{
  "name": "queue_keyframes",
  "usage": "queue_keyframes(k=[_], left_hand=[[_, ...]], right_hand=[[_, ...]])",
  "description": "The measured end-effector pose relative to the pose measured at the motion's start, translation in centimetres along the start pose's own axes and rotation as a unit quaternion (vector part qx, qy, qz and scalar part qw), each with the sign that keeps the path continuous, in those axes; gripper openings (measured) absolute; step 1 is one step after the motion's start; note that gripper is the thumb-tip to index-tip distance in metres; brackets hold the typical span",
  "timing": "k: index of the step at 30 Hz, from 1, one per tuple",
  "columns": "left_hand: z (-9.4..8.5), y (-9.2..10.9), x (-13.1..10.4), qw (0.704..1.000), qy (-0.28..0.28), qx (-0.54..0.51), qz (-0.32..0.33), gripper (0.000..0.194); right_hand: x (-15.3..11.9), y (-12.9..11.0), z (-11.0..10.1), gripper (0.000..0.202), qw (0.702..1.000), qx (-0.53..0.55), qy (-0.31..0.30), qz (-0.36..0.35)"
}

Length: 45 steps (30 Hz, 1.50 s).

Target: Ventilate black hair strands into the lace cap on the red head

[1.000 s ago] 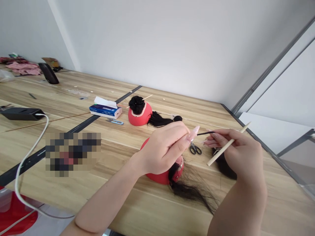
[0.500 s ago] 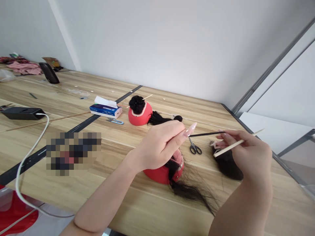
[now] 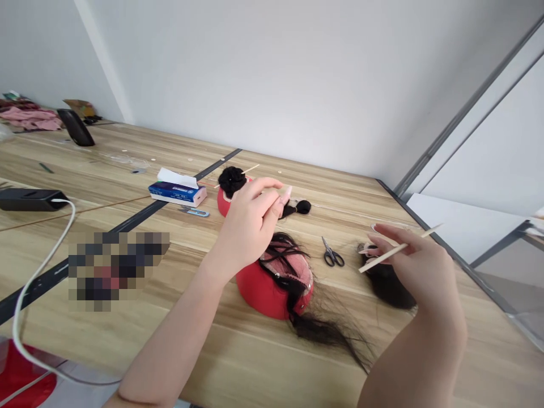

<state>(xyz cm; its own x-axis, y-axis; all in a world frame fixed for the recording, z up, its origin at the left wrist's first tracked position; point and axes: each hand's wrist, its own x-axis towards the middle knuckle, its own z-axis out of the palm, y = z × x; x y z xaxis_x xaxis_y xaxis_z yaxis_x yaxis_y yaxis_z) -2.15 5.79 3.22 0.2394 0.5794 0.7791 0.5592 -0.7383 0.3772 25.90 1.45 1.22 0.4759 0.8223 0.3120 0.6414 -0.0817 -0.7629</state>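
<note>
My left hand [image 3: 250,221] is raised above a red dome [image 3: 266,292], its fingers bent and drawn together; what they hold, if anything, is too small to make out. Black hair [image 3: 327,331] lies across the pink mesh [image 3: 295,262] on the dome and trails right over the wooden table. To the right, my right hand [image 3: 419,263] holds a pale pointed stick [image 3: 395,252] between thumb and fingers, above a dark hair bundle [image 3: 389,286]. The strand seen earlier between my hands no longer shows there.
Black scissors [image 3: 332,254] lie between my hands. Behind my left hand is a second red dome [image 3: 222,202] with a black bun [image 3: 232,180]. Left of it are a tissue box [image 3: 177,192] and blue snips [image 3: 195,212]. A white cable [image 3: 42,263] crosses the left side.
My left hand has moved left, away from my right hand, and the dark strand stretched between them is gone from there. More of the near dome and its mesh shows. The view has shifted slightly.
</note>
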Motion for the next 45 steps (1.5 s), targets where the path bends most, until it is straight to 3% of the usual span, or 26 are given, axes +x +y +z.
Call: queue_keyframes(k=[9,18,24,28,32,38,42,45], left_hand=[[1.0,0.4,-0.3,0.996,-0.087,-0.027,-0.004,0.031],[1.7,1.9,-0.5,0.981,-0.153,-0.118,0.018,0.029],[1.3,2.4,-0.6,0.971,-0.158,-0.181,-0.004,0.031],[1.0,2.9,-0.5,0.947,-0.178,-0.269,0.009,0.032],[0.7,3.5,-0.6,0.902,-0.192,-0.387,0.019,0.038],[0.6,3.0,-1.0,0.834,-0.175,-0.517,-0.076,0.038],[0.3,2.3,-0.7,0.876,-0.164,-0.443,-0.096,0.038],[-0.3,1.9,-0.3,0.892,-0.218,-0.383,-0.103,0.038]], right_hand=[[-1.6,-3.1,0.8,0.035,0.99,0.114,-0.033,-0.07],[-3.2,-5.5,2.1,0.038,0.954,0.183,-0.18,-0.153],[-3.4,-5.6,2.9,0.026,0.934,0.191,-0.228,-0.198],[-3.3,-5.5,2.9,0.014,0.927,0.191,-0.249,-0.203],[-3.3,-5.6,2.9,0.018,0.938,0.155,-0.224,-0.215],[-2.6,-4.7,3.1,0.017,0.97,0.072,-0.155,-0.176],[-1.7,-3.3,2.6,0.018,0.983,0.048,-0.11,-0.136],[-1.1,-2.4,1.8,0.023,0.989,0.039,-0.079,-0.115]])
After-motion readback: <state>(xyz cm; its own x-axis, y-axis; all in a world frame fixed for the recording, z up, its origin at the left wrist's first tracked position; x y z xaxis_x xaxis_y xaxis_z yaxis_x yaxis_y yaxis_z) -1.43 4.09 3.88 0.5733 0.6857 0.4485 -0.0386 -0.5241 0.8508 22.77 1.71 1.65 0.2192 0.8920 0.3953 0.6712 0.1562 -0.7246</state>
